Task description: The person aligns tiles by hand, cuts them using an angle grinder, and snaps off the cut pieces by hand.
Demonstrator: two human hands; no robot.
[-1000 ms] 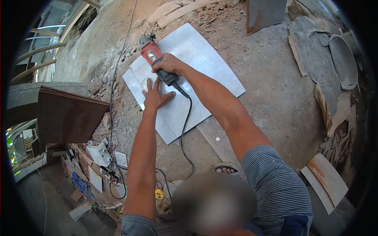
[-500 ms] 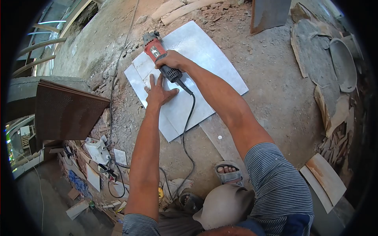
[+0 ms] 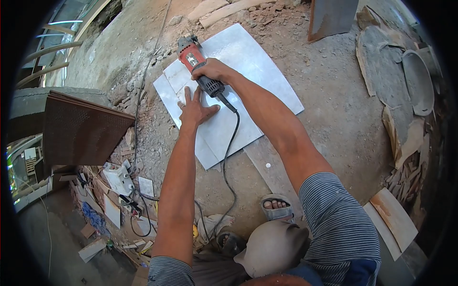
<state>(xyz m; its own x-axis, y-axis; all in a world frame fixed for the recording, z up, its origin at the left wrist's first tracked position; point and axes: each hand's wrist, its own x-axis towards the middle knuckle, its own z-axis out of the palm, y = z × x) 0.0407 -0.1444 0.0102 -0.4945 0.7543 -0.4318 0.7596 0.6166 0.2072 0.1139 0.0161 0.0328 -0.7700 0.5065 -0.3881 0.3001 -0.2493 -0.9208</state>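
My right hand [image 3: 213, 70] is wrapped round the body of a red and black angle grinder [image 3: 192, 56], whose head lies over the upper left edge of a large white tile [image 3: 257, 71]. The grinder's disc is hidden under its body. A black cord [image 3: 234, 138] runs from its rear end down toward my feet. Just below the grinder, my left hand [image 3: 193, 112] lies flat on the tile with fingers spread. A straight line crosses the tile's left part, near my left fingers.
Brown sheets [image 3: 88, 128] stand stacked at the left. Below them is a white socket box [image 3: 119, 178] with plugged cords, amid scraps. Grey basins [image 3: 417, 81] and broken pieces are at the right. A brown panel [image 3: 331, 19] stands at the top. My sandalled foot [image 3: 276, 207] is near the tile.
The view has shifted slightly, so most things sit a little further right. Both hands and the grinder keep nearly the same place on the tile.
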